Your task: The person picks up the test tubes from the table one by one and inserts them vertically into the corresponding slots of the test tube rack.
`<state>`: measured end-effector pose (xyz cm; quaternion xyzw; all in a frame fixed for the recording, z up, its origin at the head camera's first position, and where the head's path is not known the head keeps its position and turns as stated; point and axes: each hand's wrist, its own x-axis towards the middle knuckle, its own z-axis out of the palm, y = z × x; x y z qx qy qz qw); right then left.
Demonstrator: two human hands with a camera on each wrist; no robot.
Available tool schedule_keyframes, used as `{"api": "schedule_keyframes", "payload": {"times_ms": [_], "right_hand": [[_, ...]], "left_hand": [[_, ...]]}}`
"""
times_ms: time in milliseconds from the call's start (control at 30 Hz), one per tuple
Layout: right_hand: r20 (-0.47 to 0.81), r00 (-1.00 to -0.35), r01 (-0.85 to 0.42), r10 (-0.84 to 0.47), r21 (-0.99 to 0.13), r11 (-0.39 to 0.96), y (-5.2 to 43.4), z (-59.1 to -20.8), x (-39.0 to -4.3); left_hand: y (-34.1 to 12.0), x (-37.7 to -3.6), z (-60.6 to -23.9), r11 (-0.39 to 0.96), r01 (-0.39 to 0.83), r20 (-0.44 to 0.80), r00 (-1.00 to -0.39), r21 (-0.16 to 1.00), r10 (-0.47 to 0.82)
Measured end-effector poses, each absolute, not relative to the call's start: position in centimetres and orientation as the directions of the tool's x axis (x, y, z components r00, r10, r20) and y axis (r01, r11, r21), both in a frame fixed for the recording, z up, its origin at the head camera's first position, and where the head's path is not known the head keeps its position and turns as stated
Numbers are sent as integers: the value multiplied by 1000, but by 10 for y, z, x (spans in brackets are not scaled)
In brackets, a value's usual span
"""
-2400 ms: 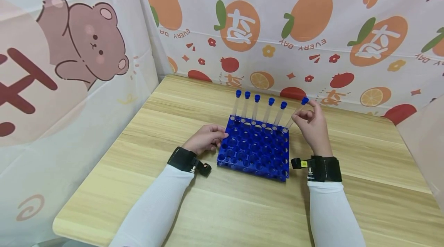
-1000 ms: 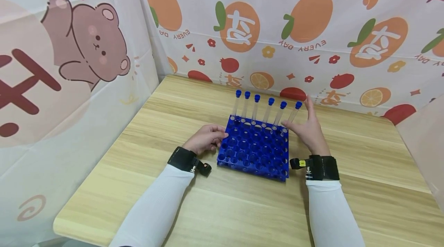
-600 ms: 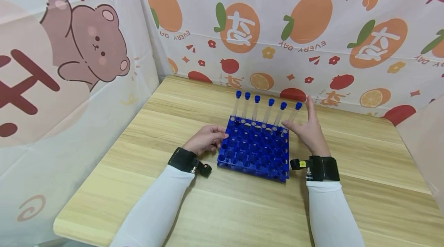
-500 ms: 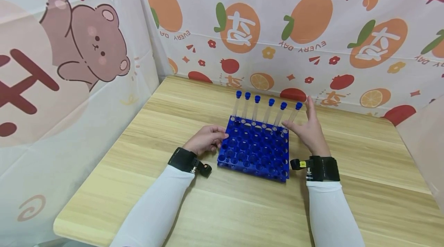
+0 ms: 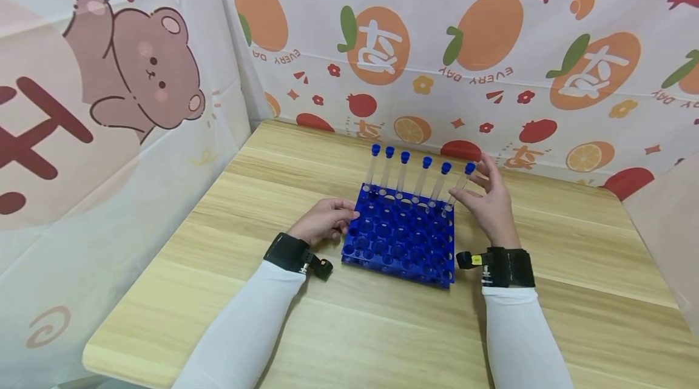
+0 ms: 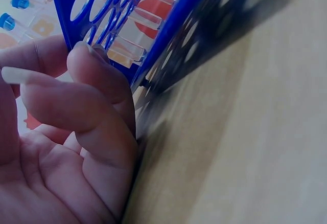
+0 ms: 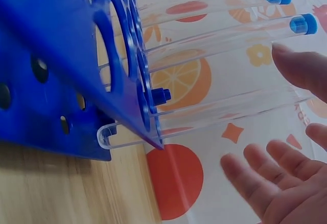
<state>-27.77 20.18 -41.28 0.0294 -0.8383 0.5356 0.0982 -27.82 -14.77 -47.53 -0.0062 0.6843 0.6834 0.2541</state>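
A blue test tube rack (image 5: 401, 240) sits at the middle of the table. Several clear test tubes with blue caps stand along its far row, leaning away at the top. My left hand (image 5: 324, 220) grips the rack's left edge, and the left wrist view has its fingertips (image 6: 87, 63) at the rack's corner. At the far right end of the row, my right hand (image 5: 491, 210) is around the last test tube (image 5: 457, 192), thumb on one side and fingers on the other. In the right wrist view the thumb (image 7: 301, 70) stands apart from this tube's glass.
The wooden table (image 5: 349, 328) runs up to a fruit-print cloth (image 5: 426, 43) close behind the tubes. At the left hangs a bear-print cloth (image 5: 147, 67). The rack's nearer rows of holes hold no tubes.
Earlier my right hand pinched the last tube at a tilt; the tube then came in line with the others and the fingers spread. Now those fingers bend in closer around it. The left hand stays put.
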Motion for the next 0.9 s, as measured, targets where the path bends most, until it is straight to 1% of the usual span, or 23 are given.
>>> {"api": "schedule_keyframes", "payload": {"times_ms": [133, 267, 467, 600, 900], "right_hand": [[234, -970, -188, 71, -898, 397, 199, -413, -277], [273, -957, -211, 93, -883, 420, 196, -417, -277], [274, -951, -182, 142, -870, 459, 195, -421, -273], [276, -952, -191, 129, -871, 453, 195, -418, -273], [265, -958, -189, 112, -873, 450, 196, -419, -274]], "left_hand": [[-148, -277, -474, 72, -348, -351, -873, 935, 339], [-148, -275, -474, 72, -346, -349, -875, 936, 337], [-149, -272, -475, 74, -342, -346, -871, 937, 349], [-149, -273, -472, 68, -326, -329, -880, 943, 344], [-148, -273, -473, 72, -339, -343, -875, 938, 342]]}}
